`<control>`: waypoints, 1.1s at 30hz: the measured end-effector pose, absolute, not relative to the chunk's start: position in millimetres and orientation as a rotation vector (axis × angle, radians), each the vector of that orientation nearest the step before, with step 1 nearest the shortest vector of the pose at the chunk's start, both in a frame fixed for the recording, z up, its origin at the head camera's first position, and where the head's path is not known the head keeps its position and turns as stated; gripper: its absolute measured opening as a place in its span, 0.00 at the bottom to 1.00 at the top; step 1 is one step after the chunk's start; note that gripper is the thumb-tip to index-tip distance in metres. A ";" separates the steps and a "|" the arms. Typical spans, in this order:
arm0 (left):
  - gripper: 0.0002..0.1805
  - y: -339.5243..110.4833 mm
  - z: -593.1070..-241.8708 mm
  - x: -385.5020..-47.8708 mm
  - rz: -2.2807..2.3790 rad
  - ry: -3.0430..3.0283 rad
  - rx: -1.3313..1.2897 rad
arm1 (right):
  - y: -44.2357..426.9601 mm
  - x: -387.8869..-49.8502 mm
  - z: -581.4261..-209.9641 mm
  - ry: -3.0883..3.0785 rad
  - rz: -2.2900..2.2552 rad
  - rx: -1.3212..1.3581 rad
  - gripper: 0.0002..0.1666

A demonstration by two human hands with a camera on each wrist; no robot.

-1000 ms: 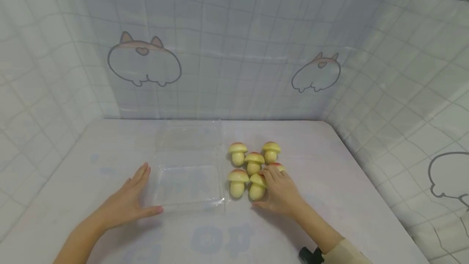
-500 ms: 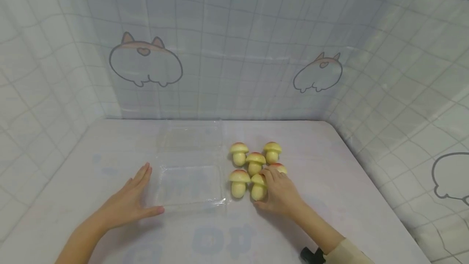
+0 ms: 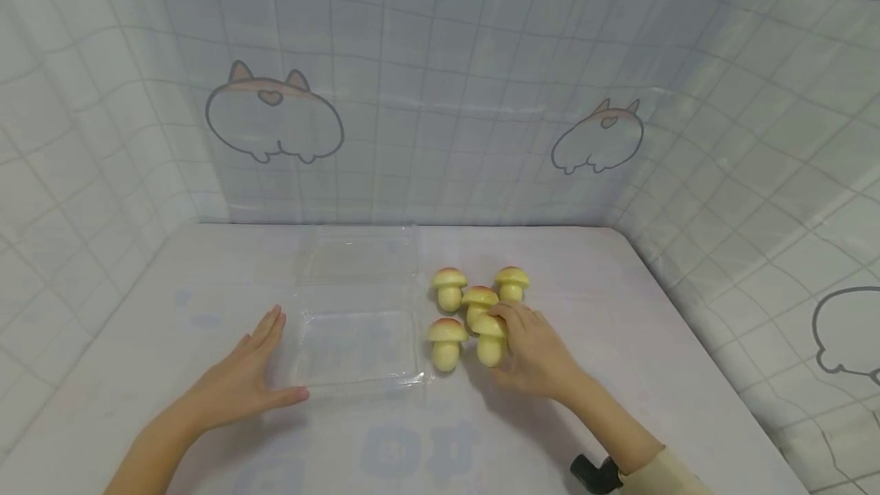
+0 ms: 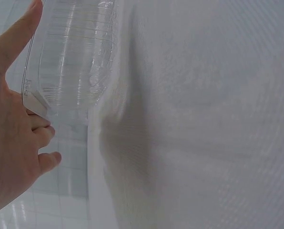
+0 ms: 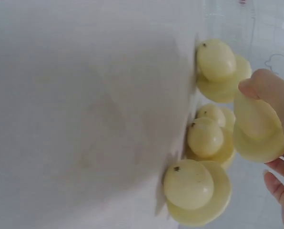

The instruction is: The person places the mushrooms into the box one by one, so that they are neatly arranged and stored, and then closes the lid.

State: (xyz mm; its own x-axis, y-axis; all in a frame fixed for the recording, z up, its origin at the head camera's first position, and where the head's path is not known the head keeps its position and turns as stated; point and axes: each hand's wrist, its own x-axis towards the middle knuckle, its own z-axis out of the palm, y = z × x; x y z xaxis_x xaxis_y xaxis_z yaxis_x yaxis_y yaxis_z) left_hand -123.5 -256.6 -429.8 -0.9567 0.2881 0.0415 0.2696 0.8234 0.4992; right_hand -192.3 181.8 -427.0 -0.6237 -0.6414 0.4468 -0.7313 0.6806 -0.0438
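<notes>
My right hand [image 3: 536,350] pinches a yellow mushroom-shaped piece [image 3: 491,350]; the right wrist view shows this piece [image 5: 256,119] raised off the table between thumb and fingers. Several similar mushrooms lie around it, including one at its left [image 3: 446,350] and one farther back [image 3: 450,289]. Another mushroom [image 5: 192,191], low in the right wrist view, is hidden behind my hand in the head view. My left hand [image 3: 241,380] is spread at the left side of a clear plastic container [image 3: 357,384]. In the left wrist view, its straight thumb lies along the container's rim [image 4: 26,78].
The container's clear lid [image 3: 360,257] lies folded back toward the rear wall. A black object [image 3: 596,474] sits by my right cuff. Pale tiled-pattern sheeting with animal drawings [image 3: 275,121] encloses the white table [image 3: 619,373] at the back and both sides.
My right hand has lifted the front mushroom slightly and shifted a little right, covering the mushroom behind. The left hand stays beside the container.
</notes>
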 end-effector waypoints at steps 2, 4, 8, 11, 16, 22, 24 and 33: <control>0.67 -257.0 -429.8 -124.0 0.809 2.962 0.454 | 181.0 -192.2 -423.5 -2.479 0.312 1.064 0.52; 0.66 -257.3 -430.4 -124.3 0.814 2.959 0.456 | 179.6 -192.2 -421.4 -2.458 0.300 1.056 0.53; 0.66 -257.3 -432.0 -124.0 0.817 2.963 0.464 | 176.1 -192.0 -418.2 -2.394 0.312 1.057 0.53; 0.66 -256.8 -432.0 -123.5 0.813 2.967 0.452 | 173.4 -193.3 -414.5 -2.338 0.347 1.062 0.52; 0.65 -256.1 -432.4 -122.9 0.828 2.957 0.439 | 167.0 -195.1 -405.0 -2.263 0.395 1.083 0.52; 0.65 -254.5 -430.7 -121.2 0.833 2.957 0.433 | 158.1 -197.2 -396.0 -2.197 0.433 1.117 0.53; 0.65 -254.0 -429.5 -120.5 0.834 2.964 0.434 | 155.2 -198.1 -392.6 -2.193 0.440 1.131 0.53; 0.64 -252.7 -430.3 -118.1 0.838 2.956 0.425 | 142.1 -203.8 -378.1 -2.147 0.491 1.152 0.53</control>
State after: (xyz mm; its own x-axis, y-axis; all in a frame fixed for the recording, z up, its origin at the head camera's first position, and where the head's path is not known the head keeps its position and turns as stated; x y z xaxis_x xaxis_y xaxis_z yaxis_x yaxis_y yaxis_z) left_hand -118.1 -252.7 -430.3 -0.9617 0.2717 0.0358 0.2500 0.8166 0.5203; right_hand -203.8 142.1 -378.1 -0.4072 -0.5968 0.6913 -0.8379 0.5453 -0.0228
